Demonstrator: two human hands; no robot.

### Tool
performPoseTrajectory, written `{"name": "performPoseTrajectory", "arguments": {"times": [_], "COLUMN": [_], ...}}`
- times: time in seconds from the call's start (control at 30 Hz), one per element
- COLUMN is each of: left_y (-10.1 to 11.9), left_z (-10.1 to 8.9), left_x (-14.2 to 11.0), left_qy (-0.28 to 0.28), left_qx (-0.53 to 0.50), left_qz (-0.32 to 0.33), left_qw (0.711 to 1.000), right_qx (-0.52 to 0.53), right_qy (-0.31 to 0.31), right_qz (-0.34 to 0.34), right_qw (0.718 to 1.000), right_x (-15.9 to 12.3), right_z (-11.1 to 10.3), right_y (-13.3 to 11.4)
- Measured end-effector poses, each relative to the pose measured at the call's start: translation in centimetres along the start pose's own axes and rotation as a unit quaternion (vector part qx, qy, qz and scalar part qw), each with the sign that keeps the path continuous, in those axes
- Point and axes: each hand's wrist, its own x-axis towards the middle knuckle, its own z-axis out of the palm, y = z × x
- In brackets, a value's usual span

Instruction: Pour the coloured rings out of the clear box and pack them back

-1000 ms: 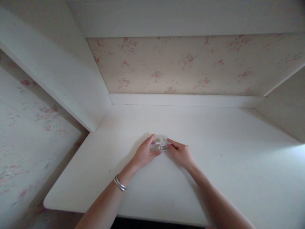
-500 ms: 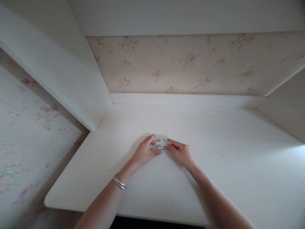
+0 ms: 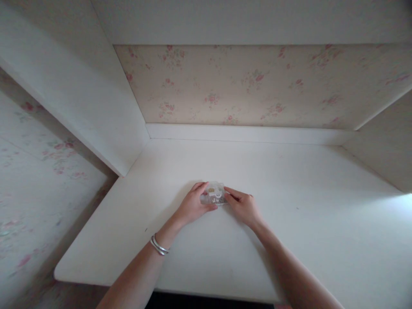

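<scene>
A small clear plastic case (image 3: 215, 194) with little white, grey and gold-coloured pieces inside is held low over the desk, or on it; I cannot tell which. My left hand (image 3: 193, 204) grips its left side, with the fingers at the far edge and the thumb along the near edge. At the right side, my right hand (image 3: 243, 207) pinches the case's edge between thumb and forefinger, its other fingers curled in. Both hands partly cover the case, and its small contents are too blurred to name.
The white desk (image 3: 277, 240) spreads around the hands, with a rounded front-left corner. A white side panel (image 3: 96, 107) rises at left, and a low white ledge (image 3: 244, 134) runs along the back below floral wallpaper (image 3: 238, 86). Silver bangles (image 3: 159, 245) circle my left wrist.
The view has shifted slightly, so everything sits a little further left. Both hands keep nearly the same hold on the case.
</scene>
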Motion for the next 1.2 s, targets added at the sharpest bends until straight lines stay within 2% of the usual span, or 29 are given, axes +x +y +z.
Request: {"name": "performPoseTrajectory", "arguments": {"times": [0.87,1.2], "left_y": [0.67,0.75], "left_z": [-0.29,-0.27], "left_x": [-0.05,-0.22], "left_qy": [-0.013,-0.024], "left_qx": [0.033,0.003], "left_qz": [0.005,-0.006], "left_qw": [0.999,1.000], "right_qx": [-0.003,0.007], "right_qy": [0.022,0.020], "right_qz": [-0.039,-0.056], "right_qw": [0.999,0.998], "right_x": [-0.19,-0.24], "right_z": [0.25,0.38], "right_y": [-0.20,-0.32]}}
